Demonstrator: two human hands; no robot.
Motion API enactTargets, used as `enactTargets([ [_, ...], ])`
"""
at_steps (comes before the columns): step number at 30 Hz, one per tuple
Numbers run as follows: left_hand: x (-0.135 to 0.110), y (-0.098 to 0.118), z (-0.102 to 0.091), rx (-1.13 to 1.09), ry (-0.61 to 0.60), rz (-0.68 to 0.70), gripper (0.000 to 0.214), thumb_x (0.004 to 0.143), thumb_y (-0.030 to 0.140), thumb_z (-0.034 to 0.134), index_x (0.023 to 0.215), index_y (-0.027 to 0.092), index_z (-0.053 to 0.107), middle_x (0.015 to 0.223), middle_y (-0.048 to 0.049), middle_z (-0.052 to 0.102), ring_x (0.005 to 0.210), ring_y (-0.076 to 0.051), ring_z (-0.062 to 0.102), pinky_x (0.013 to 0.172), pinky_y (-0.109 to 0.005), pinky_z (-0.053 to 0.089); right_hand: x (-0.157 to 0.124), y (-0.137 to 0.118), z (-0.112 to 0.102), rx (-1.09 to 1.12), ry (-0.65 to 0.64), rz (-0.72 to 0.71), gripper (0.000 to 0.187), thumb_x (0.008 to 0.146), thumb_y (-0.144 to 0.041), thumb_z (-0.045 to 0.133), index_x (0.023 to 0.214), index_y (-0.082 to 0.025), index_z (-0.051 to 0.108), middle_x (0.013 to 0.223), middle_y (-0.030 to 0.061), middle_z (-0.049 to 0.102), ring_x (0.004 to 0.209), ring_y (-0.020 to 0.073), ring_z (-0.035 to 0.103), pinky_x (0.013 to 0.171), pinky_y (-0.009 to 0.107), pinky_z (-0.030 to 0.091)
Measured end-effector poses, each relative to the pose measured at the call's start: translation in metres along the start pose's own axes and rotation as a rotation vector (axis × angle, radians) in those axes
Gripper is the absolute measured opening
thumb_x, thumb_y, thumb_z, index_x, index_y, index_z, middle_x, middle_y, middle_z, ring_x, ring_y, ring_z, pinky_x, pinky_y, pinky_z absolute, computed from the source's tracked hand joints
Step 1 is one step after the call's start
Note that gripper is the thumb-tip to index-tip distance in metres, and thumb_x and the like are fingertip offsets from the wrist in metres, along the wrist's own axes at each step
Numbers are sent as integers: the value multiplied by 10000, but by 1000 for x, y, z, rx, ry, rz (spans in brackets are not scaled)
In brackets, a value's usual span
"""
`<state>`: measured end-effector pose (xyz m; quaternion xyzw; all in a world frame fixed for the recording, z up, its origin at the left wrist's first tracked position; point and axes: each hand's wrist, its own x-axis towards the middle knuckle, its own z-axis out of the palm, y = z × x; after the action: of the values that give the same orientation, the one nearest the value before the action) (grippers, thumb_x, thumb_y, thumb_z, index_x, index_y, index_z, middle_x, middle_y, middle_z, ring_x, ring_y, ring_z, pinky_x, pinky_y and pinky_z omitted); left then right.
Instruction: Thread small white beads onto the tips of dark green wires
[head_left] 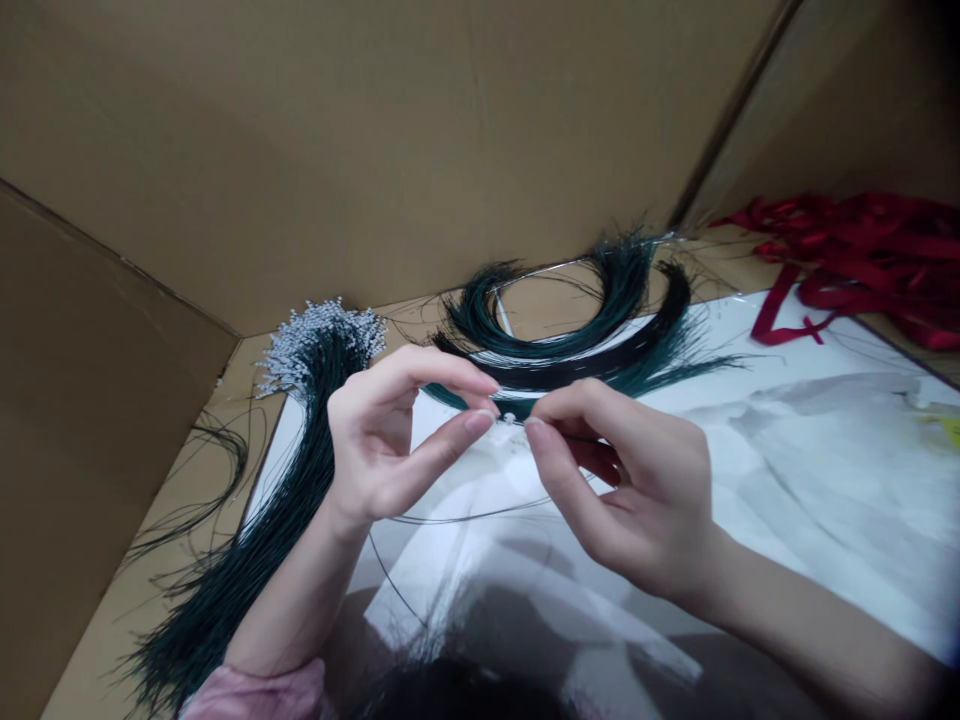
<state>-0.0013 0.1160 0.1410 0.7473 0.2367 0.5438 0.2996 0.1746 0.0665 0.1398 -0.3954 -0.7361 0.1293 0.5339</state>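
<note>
A tiny white bead-like tip (509,418) shows between the fingertips of my two hands. My left hand (409,435) is closed in a pinch, thumb and fingertips just left of that tip; whatever they hold is too small to make out. My right hand (622,470) pinches with thumb and index finger just right of the white tip, seemingly on a thin dark wire stem that my fingers mostly hide. Left of my left wrist lies a long bundle of dark green wire stems (292,510) with pale beaded tips.
Curved bundles of dark wires (570,365) lie beyond my hands. Red ribbon (862,255) is heaped at the back right. Clear plastic sheeting (817,460) covers part of the white board (720,335). Cardboard walls (420,150) enclose the back and left, with loose wires (232,450) nearby.
</note>
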Motion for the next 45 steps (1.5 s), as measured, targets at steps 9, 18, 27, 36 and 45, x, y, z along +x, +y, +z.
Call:
enactTargets([
  [9,-1,2,-1,-47,-46,-30,182,821,170,697,1003,175,694,837,-32,703,743,-146,666,755,-297,542,-1,0,0,-1,-16,1,164,839,-30,564,793,-184,530,614,-46,459,504,65,422,479,207,363],
  [18,0,5,-2,-23,-103,-36,208,773,115,720,966,190,698,846,-30,711,819,-173,678,767,-315,539,-1,1,2,-6,-29,-10,158,816,-46,584,780,-186,521,598,-49,427,496,65,367,470,211,329],
  [27,0,1,1,-32,-88,34,226,760,89,718,955,202,697,840,-24,719,796,-164,678,734,-308,540,0,4,3,-16,-40,5,122,800,-66,600,822,-171,542,593,-74,343,480,48,295,479,202,316],
  [36,0,-1,0,-24,-85,40,227,752,65,729,946,177,688,853,-26,710,809,-165,669,757,-303,534,0,4,-3,18,-148,62,187,762,5,508,798,-177,526,616,-54,419,470,50,302,442,219,286],
  [45,11,-29,-7,226,-348,-279,103,874,249,662,921,158,672,858,-16,686,783,-117,628,703,-214,475,10,2,-16,98,-127,145,183,852,-52,577,711,-166,557,586,-48,427,491,53,323,454,232,291],
])
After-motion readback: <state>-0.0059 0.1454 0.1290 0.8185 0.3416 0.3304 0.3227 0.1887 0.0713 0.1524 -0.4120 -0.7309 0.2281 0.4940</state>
